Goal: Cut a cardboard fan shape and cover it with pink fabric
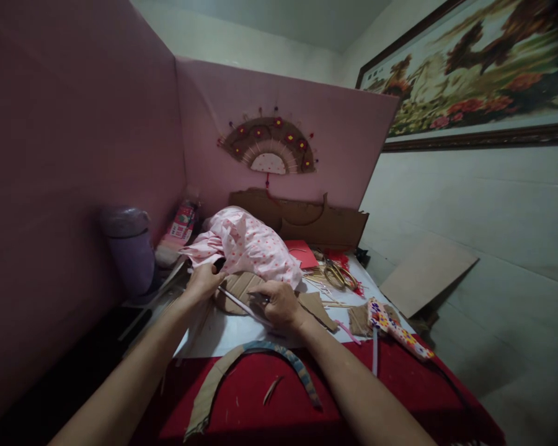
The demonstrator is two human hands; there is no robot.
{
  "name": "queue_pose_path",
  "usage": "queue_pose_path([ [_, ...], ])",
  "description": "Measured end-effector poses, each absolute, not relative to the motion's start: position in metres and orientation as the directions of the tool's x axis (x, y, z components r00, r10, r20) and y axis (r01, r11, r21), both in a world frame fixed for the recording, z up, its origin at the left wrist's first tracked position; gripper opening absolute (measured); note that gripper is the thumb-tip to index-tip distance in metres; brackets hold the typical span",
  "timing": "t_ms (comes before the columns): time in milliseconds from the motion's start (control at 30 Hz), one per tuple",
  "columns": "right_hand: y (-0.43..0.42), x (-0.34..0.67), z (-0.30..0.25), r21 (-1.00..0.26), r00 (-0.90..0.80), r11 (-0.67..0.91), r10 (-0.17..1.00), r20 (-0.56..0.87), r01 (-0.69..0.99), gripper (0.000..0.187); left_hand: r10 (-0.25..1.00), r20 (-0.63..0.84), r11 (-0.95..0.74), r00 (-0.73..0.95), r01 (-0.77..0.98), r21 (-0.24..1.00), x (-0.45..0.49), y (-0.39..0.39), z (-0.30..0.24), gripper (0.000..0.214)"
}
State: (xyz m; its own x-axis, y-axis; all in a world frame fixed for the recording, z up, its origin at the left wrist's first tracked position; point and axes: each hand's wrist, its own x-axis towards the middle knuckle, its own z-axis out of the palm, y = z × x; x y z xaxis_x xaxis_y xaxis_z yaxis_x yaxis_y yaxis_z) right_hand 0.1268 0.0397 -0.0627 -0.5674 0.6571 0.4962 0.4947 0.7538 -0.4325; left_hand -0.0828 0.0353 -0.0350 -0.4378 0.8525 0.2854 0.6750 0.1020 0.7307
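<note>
My left hand point(205, 280) is closed near the edge of a rounded piece of cardboard point(235, 284), with a small dark thing point(219, 264) showing by its fingertips. My right hand point(283, 305) is closed above the right part of that cardboard; something thin and dark pokes from its fingers, too unclear to name. Between the hands a thin white strip point(237, 301) slants across the cardboard. Pink dotted cloth point(253, 241) lies bunched just behind. Nearer to me a curved cardboard arc point(223, 367), partly blue, rests on the red tablecloth point(242, 409).
Gold-handled scissors point(338, 275), thin sticks and red paper point(302, 253) lie at the back right. A flower-patterned strip point(400, 331) is on the right edge. A purple cup point(131, 254) stands left. A decorated fan point(272, 147) hangs on the pink panel point(344, 130).
</note>
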Motion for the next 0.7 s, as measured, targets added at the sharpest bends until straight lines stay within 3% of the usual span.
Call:
queue_pose_path([
  [233,0.044,0.128,-0.068,-0.488,-0.552,0.761,0.647,0.526,0.426,0.025,0.837,0.309,0.261,-0.451,0.826,0.499,-0.078,0.030,-0.037,0.012],
  [400,0.045,0.128,-0.068,-0.488,-0.553,0.747,0.663,0.504,0.451,0.023,0.840,0.329,0.282,-0.431,0.865,0.414,-0.076,0.026,-0.038,0.011],
  [533,0.045,0.128,-0.068,-0.502,-0.542,0.732,0.680,0.493,0.461,0.019,0.861,0.327,0.232,-0.390,0.873,0.429,-0.078,0.026,-0.038,0.012],
  [700,0.046,0.128,-0.068,-0.507,-0.536,0.730,0.682,0.497,0.459,0.017,0.887,0.292,0.142,-0.357,0.814,0.563,-0.085,0.030,-0.035,0.017],
])
